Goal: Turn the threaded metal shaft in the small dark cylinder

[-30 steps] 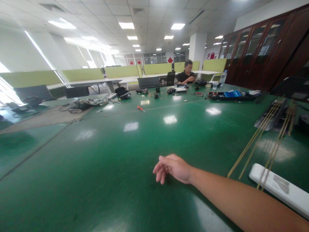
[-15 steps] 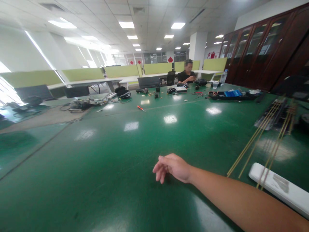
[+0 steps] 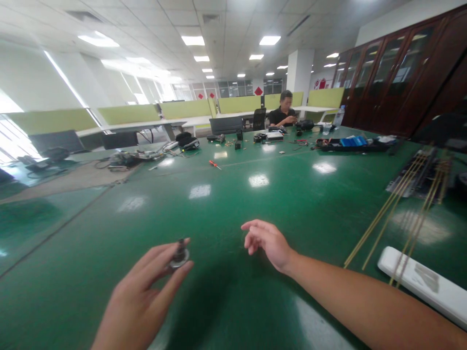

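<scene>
Between the thumb and fingers of my left hand [image 3: 146,287] is a small dark part with a pale round flange [image 3: 179,254]; its exact kind is too blurred to tell. That hand is above the green table [image 3: 219,214], towards the front left. To the right of it, my right hand [image 3: 268,243] holds nothing. Its index finger points out to the left and the other fingers curl loosely, apart from the part. The right forearm reaches in from the lower right corner.
A red-handled screwdriver [image 3: 214,165] lies farther back. Thin yellowish rods [image 3: 388,211] and a long white case [image 3: 423,277] are on the right. A black tray with blue material [image 3: 352,142] lies at the back right. A person [image 3: 286,112] sits across the table.
My left hand has come into view from the lower left, gripping the small dark part. My right hand has shifted slightly right and up, its index finger now stretched out.
</scene>
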A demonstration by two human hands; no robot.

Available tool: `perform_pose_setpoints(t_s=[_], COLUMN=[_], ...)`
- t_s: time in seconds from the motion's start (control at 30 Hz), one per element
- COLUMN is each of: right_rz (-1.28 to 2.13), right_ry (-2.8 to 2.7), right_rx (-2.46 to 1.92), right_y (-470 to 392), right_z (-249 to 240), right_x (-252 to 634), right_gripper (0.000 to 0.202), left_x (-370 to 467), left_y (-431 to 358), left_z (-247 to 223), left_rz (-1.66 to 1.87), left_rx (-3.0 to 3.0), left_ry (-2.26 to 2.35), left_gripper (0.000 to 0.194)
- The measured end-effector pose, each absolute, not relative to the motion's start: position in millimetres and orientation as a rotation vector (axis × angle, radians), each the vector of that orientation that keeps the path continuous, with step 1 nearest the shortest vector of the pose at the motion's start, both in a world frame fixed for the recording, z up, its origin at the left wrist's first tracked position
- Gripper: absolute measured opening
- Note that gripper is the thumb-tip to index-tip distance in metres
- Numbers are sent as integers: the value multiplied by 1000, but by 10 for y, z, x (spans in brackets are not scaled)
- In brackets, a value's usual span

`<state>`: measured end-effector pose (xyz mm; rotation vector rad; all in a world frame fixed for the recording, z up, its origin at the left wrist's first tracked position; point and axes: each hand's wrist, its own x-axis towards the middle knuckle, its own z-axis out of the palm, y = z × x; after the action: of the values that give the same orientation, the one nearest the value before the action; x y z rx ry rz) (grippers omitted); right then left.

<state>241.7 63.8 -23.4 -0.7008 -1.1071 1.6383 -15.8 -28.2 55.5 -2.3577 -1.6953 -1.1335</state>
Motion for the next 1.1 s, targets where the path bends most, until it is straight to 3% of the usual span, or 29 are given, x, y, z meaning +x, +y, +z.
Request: perform_pose_setpoints(t_s=[0.07, 0.17, 0.33, 0.4, 0.67, 1.1], right_rz=[1555, 1508, 1308, 1137, 1008, 922], right_ry=[-1097, -1187, -1681, -1846, -1958, -1983], right_rx=[-724, -735, -794, -815, -827, -819], right_y=[672, 684, 542, 480, 435, 425], right_z=[-242, -280, -269, -232, -153, -136], right_x=[2429, 2414, 2395, 2411, 2437, 2436], right_gripper=[26, 37, 55, 57, 34, 21], left_x=[89, 313, 299, 272, 283, 289], left_y=[-123, 10, 33, 29, 16, 12], left_z=[472, 313, 87, 43, -30, -38], left_rz=[-1118, -1180, -1233, -1218, -1218, -1269], left_rx=[-2505, -2568, -2600, -2626, -2714, -2705], left_ry=[-1612, -1696, -1656, -1569, -1496, -1541], left_gripper=[34, 45, 20, 19, 23, 19])
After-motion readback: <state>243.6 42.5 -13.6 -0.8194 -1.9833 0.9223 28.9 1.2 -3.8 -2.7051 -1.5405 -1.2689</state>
